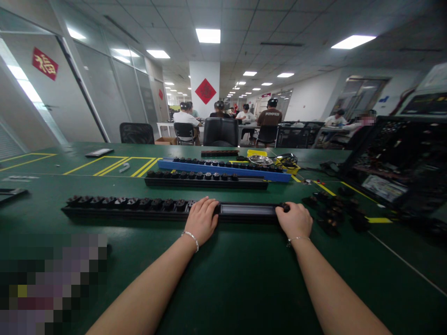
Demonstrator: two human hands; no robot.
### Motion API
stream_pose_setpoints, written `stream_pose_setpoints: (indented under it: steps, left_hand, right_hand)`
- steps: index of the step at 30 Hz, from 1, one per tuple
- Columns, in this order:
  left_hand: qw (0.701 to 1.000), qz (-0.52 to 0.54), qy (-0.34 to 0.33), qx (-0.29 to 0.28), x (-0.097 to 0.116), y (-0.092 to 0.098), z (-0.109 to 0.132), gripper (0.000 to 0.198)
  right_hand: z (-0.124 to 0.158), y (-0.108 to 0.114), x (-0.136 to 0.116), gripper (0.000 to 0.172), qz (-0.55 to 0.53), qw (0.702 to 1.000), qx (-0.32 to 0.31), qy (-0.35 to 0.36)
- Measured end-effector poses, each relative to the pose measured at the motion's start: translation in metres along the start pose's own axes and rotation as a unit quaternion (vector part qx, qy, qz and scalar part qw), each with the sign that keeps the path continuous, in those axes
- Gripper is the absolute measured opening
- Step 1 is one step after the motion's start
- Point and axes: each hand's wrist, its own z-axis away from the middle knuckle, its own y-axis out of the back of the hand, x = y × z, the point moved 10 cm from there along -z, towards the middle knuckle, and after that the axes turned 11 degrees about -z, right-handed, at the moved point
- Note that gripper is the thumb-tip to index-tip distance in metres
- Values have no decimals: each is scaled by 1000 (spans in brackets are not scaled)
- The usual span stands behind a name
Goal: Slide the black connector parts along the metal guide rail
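Note:
A long black rail (139, 214) lies across the green table, with a row of black round modules (156, 204) set in its left and middle part. My left hand (202, 217) rests over the rail near its middle, its fingers bent together on a black module there. Between my hands a pale stretch of channel (247, 209) shows without modules. At the rail's right end my right hand (296, 220) is closed on a small black module (286, 207). Loose black modules (330, 211) are heaped just right of that hand.
Behind the rail lie a shorter black rail (206, 183) and a blue rail (279, 176), both with modules. A metal dish (261, 160) sits beyond them. An open computer case (384, 186) stands at the right. People sit at tables in the background.

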Motion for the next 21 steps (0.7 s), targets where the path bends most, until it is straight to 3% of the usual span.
stream_pose_setpoints:
  steps: [21]
  left_hand:
    - [1000, -7, 1, -3, -1, -1, 1, 36]
  right_hand:
    - [-2, 4, 8, 42, 9, 1000, 15, -12]
